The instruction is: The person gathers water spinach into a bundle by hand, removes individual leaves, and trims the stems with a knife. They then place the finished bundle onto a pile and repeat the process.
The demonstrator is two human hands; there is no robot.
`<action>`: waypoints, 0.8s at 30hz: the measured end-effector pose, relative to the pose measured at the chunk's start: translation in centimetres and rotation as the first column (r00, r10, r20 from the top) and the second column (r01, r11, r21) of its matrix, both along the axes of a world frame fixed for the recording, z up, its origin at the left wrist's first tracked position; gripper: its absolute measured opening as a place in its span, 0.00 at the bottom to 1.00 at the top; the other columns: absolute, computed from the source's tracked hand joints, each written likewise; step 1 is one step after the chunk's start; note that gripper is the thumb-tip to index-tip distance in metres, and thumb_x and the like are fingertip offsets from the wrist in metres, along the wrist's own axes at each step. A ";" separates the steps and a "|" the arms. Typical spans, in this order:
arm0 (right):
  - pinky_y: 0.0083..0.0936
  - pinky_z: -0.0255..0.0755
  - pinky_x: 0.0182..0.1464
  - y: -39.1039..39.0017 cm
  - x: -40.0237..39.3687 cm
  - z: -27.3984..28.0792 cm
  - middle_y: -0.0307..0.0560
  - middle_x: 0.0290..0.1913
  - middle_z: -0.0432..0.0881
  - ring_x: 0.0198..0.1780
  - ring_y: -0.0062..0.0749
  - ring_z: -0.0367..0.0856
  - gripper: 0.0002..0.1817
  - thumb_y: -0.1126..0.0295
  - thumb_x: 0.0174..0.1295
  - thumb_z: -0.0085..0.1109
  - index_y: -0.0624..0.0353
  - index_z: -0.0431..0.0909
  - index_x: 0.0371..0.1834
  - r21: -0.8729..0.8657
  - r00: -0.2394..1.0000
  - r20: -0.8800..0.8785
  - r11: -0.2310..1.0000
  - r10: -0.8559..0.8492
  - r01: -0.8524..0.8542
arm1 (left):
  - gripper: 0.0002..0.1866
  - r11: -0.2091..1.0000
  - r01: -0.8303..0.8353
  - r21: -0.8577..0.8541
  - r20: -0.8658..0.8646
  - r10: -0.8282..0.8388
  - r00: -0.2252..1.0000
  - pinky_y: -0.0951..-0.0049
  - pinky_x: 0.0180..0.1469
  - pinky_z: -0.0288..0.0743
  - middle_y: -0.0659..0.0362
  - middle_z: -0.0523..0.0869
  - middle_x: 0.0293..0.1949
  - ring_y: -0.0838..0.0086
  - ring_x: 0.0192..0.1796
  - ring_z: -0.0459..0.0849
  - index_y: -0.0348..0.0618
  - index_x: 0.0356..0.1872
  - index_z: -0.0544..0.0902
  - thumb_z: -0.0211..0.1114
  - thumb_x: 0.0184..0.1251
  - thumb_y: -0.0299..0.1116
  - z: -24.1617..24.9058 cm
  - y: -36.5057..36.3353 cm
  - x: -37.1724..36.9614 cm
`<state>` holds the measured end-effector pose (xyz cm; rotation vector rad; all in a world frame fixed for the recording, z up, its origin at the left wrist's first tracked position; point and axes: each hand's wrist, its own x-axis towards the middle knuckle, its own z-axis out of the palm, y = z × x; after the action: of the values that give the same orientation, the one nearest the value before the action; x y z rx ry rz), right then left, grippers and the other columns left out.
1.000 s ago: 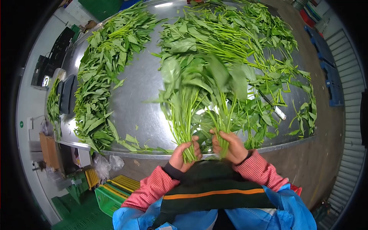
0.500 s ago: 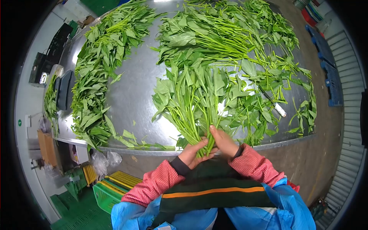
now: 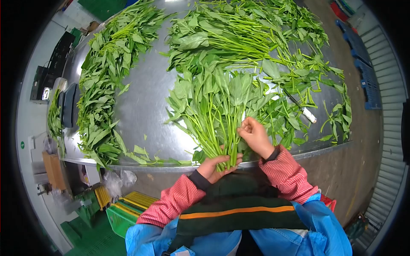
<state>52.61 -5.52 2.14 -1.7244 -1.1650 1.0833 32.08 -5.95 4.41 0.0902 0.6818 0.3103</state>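
Observation:
A fanned bunch of leafy greens that look like water spinach (image 3: 213, 115) points away from me over the table's near edge. Its lower stems rest in my left hand (image 3: 216, 165), the thumb across the front and the fingers wrapped behind. At the bunch's right edge, my right hand (image 3: 256, 135) has its thumb and fingertips pinched together on what looks like a water spinach stem; the fingertips partly hide it. Loose greens (image 3: 284, 115) lie to the right of the bunch. Among them rests a knife (image 3: 309, 115) with a white handle and dark blade.
The metal table (image 3: 141, 98) carries a long row of greens (image 3: 100, 98) on the left and a large pile (image 3: 230, 36) at the back. A dark tray (image 3: 69, 104) stands past the left row. Below left are a green crate (image 3: 121, 219) and clear plastic bags (image 3: 113, 183); blue pallets (image 3: 367, 83) stand right.
My right hand has left the lower stems and moved up and right along the bunch, its fingers now pinched. The left hand still holds the stems in nearly the same place.

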 end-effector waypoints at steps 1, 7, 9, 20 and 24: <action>0.20 0.67 0.29 -0.2 0.0 0.6 0.36 0.22 0.72 0.24 0.20 0.71 0.08 0.71 0.57 0.62 0.60 0.72 0.31 0.009 0.997 -0.066 0.999 -0.032 0.033 | 0.24 0.999 -0.001 -0.040 0.015 0.002 1.000 0.67 0.54 0.77 0.47 0.78 0.58 0.65 0.55 0.80 0.46 0.65 0.65 0.55 0.69 0.26 -0.1 0.0 0.0; 0.13 0.64 0.31 -1.3 0.7 3.5 0.33 0.29 0.67 0.29 0.12 0.67 0.07 0.77 0.60 0.56 0.61 0.66 0.35 0.086 0.937 -0.348 0.996 0.041 -0.012 | 0.22 0.996 -0.003 -0.088 0.108 0.013 0.994 0.68 0.54 0.77 0.46 0.76 0.59 0.66 0.54 0.80 0.44 0.64 0.65 0.53 0.71 0.29 -1.1 -0.2 0.2; 0.12 0.66 0.31 -1.2 0.5 3.2 0.33 0.29 0.68 0.30 0.12 0.69 0.07 0.78 0.60 0.55 0.61 0.66 0.36 0.065 0.889 -0.457 0.998 0.008 0.025 | 0.22 0.996 -0.022 -0.085 0.106 0.031 0.994 0.68 0.54 0.77 0.45 0.75 0.60 0.66 0.54 0.80 0.43 0.64 0.65 0.53 0.71 0.31 -1.2 -0.4 0.4; 0.19 0.73 0.25 0.2 0.8 -1.7 0.41 0.27 0.75 0.22 0.24 0.78 0.08 0.76 0.60 0.53 0.61 0.66 0.40 -0.124 0.916 -0.378 0.988 -0.131 0.090 | 0.19 0.993 -0.074 -0.087 -0.077 0.067 0.995 0.63 0.49 0.78 0.51 0.81 0.50 0.65 0.48 0.82 0.50 0.60 0.68 0.56 0.68 0.30 -0.9 -0.5 1.4; 0.19 0.71 0.24 1.0 0.3 0.8 0.42 0.29 0.75 0.23 0.23 0.78 0.11 0.68 0.63 0.58 0.61 0.67 0.40 -0.046 0.961 -0.246 0.991 -0.130 0.123 | 0.22 1.000 0.002 0.029 -0.165 0.003 0.986 0.62 0.49 0.79 0.53 0.82 0.48 0.65 0.48 0.82 0.51 0.60 0.68 0.58 0.65 0.23 -0.5 -0.4 2.1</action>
<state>52.90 -4.55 2.99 -1.6089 -0.8746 1.2036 34.18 -6.36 3.91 0.1449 0.8422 0.3157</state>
